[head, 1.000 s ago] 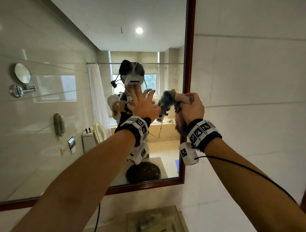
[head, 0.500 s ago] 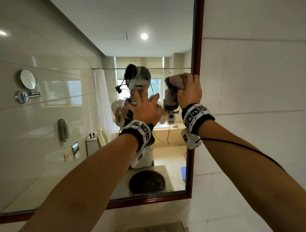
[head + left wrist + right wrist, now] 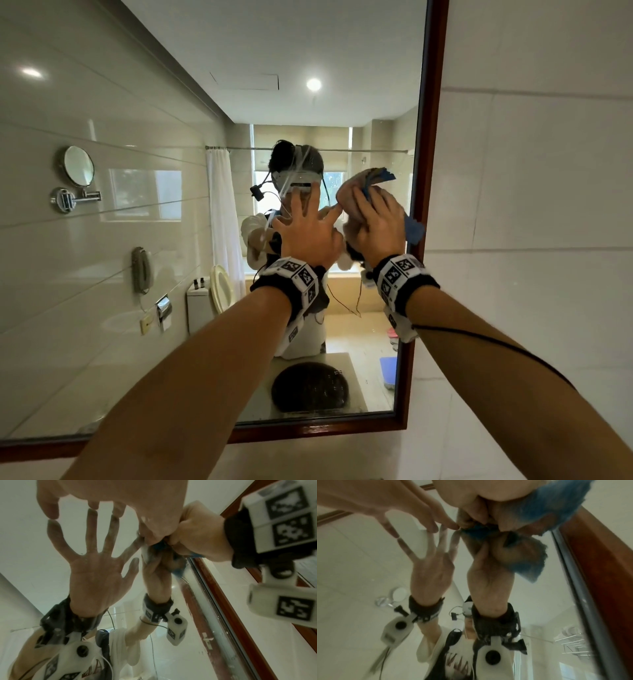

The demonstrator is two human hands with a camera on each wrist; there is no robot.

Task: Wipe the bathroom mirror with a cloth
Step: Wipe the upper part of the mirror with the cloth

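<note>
The bathroom mirror (image 3: pixel 308 51) has a dark wooden frame (image 3: pixel 428 171). My left hand (image 3: pixel 308 226) rests on the glass with its fingers spread and straight, and its fingertips (image 3: pixel 51 513) meet their reflection. Just right of it, my right hand (image 3: pixel 376 222) holds a bunched blue cloth (image 3: pixel 412 228) against the glass near the frame's right edge. In the right wrist view the fingers (image 3: pixel 481 513) curl round the cloth (image 3: pixel 547 500), and a loose end hangs toward the frame. The cloth (image 3: pixel 161 545) also shows between both hands in the left wrist view.
A white tiled wall (image 3: pixel 531 240) lies right of the frame. The glass reflects a person wearing headgear, a shower curtain, a toilet, a round shaving mirror and a dark basin. The frame's lower rail (image 3: pixel 325 430) runs below my arms.
My right hand carried the cloth up along the mirror's right edge, then came slightly down. The left hand stayed spread on the glass. The view tilted upward.
</note>
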